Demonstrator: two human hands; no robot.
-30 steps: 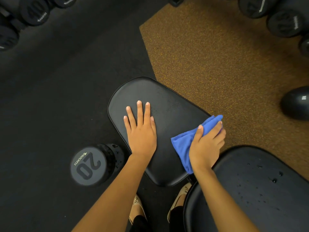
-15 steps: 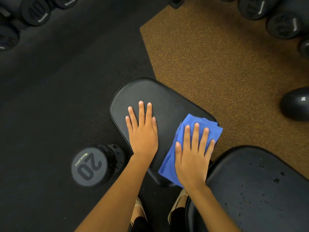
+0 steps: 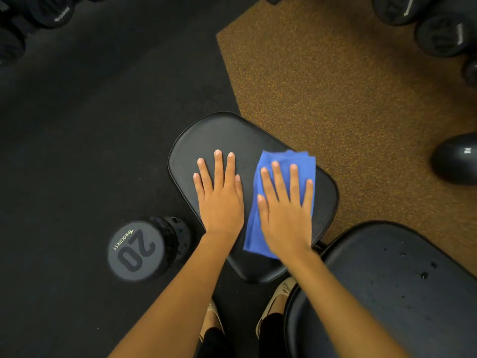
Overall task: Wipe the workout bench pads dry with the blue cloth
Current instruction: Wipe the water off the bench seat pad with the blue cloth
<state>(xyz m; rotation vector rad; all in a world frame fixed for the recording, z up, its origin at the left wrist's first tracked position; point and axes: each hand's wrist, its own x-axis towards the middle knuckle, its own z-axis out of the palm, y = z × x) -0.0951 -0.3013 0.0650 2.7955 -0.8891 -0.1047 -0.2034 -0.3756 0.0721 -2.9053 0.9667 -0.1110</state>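
We look down on a small black seat pad (image 3: pixel 219 135) of the workout bench, with both of our hands laid on it. Our right hand (image 3: pixel 285 210) lies flat on the blue cloth (image 3: pixel 296 158), fingers straight and slightly spread, pressing the cloth against the right half of the pad. The cloth is folded into a rough rectangle. Its far edge shows beyond our fingertips near the pad's right rim, and its near corner shows below our palm. Our left hand (image 3: pixel 220 200) rests palm down on the bare vinyl just beside the cloth, fingers straight and close together, holding nothing.

At lower right sits the bench's larger black pad (image 3: pixel 387 293), close to the seat pad, with scattered water droplets (image 3: pixel 423 275) on its surface. A round dumbbell (image 3: pixel 136 250) marked "20" and "PROGRESS" lies on the black rubber floor (image 3: pixel 103 125) just left of the seat pad. The pad's right side extends over a brown speckled floor section (image 3: pixel 335 86). More dark dumbbells sit at the top right (image 3: pixel 438 34) and the top left (image 3: pixel 51 11), and a rounded dark weight (image 3: pixel 454 158) lies at the right edge. Two tan shoes (image 3: pixel 278 298) show beneath our arms.
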